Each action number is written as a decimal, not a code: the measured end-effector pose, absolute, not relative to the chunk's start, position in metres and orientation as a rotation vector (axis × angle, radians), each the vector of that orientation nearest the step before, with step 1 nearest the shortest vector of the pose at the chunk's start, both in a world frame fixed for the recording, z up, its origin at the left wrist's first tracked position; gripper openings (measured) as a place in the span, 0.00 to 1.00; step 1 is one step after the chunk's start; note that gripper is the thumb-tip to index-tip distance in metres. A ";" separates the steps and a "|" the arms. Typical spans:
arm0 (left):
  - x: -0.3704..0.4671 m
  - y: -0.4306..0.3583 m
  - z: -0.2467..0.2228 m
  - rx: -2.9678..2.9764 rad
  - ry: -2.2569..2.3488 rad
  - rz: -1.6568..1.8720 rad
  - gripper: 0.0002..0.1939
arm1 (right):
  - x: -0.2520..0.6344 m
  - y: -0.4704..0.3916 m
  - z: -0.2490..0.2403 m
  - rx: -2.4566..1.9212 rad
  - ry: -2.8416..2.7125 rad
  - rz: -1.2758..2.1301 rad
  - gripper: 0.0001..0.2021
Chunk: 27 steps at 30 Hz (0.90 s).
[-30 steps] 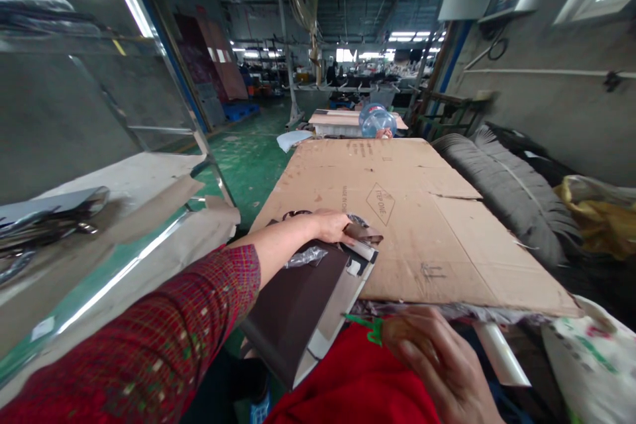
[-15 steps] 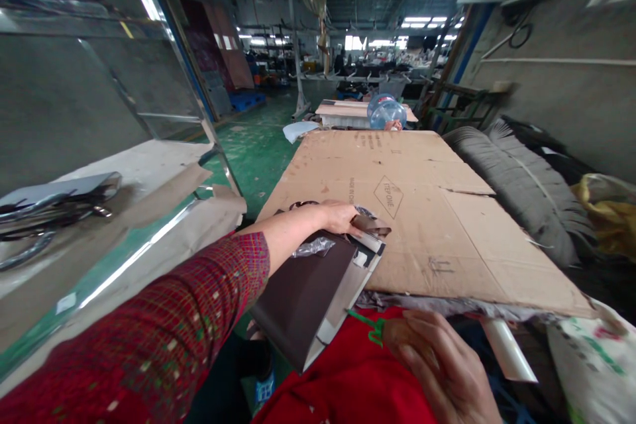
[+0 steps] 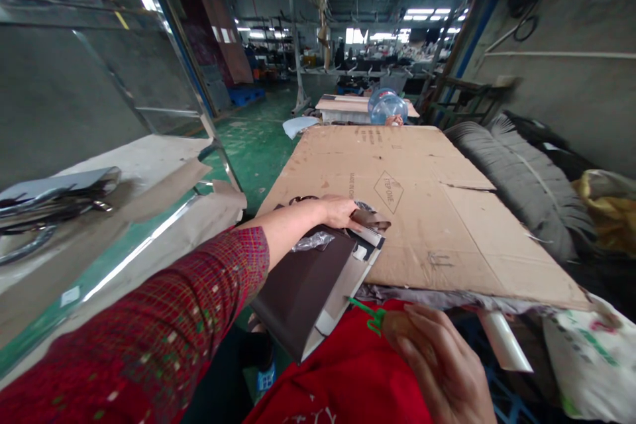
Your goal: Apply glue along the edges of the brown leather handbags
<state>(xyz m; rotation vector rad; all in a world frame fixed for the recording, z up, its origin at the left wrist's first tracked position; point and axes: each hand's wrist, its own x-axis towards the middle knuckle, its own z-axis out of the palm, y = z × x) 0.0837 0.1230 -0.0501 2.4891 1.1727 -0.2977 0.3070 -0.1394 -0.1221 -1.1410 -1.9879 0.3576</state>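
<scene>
A dark brown bag-like piece, with a pale edge panel facing right, lies at the near left edge of the cardboard-topped table and overhangs it. My left hand is closed on its far end, beside a brown strap-like flap. Crumpled clear plastic rests on the brown surface by my wrist. In the lower right, my right hand pinches a thin green plastic tool whose kind I cannot make out. Its narrow tip points left, at or very close to the pale edge panel.
Printed cardboard covers the table. A clear blue water bottle lies at its far end. Grey padded material is heaped on the right, above a white sack. A metal-framed rack with paper-covered shelves stands left.
The view has shifted slightly. My left hand keeps its hold on the brown piece, and the green tool stays by the pale edge in my right hand, with hardly any movement.
</scene>
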 end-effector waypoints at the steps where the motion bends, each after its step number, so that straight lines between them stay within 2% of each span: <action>1: 0.084 0.123 -0.050 2.490 1.176 -0.298 0.27 | 0.307 -0.140 -0.123 -1.160 -2.006 0.394 0.10; 4: 0.084 0.123 -0.051 2.489 1.183 -0.299 0.27 | 0.303 -0.145 -0.122 -1.101 -2.068 0.534 0.10; 7: 0.083 0.122 -0.052 2.483 1.180 -0.286 0.26 | 0.296 -0.151 -0.120 -1.123 -2.003 0.531 0.11; 13: 0.082 0.122 -0.054 2.481 1.179 -0.261 0.26 | 0.291 -0.154 -0.118 -1.213 -1.852 0.759 0.03; 17: 0.080 0.123 -0.056 2.478 1.204 -0.251 0.27 | 0.291 -0.154 -0.119 -1.259 -1.716 0.746 0.05; 22: 0.078 0.125 -0.061 2.501 1.195 -0.221 0.27 | 0.287 -0.152 -0.118 -1.257 -1.624 1.033 0.11; 27: 0.078 0.123 -0.062 2.514 1.222 -0.197 0.25 | 0.287 -0.152 -0.116 -1.318 -1.486 1.083 0.14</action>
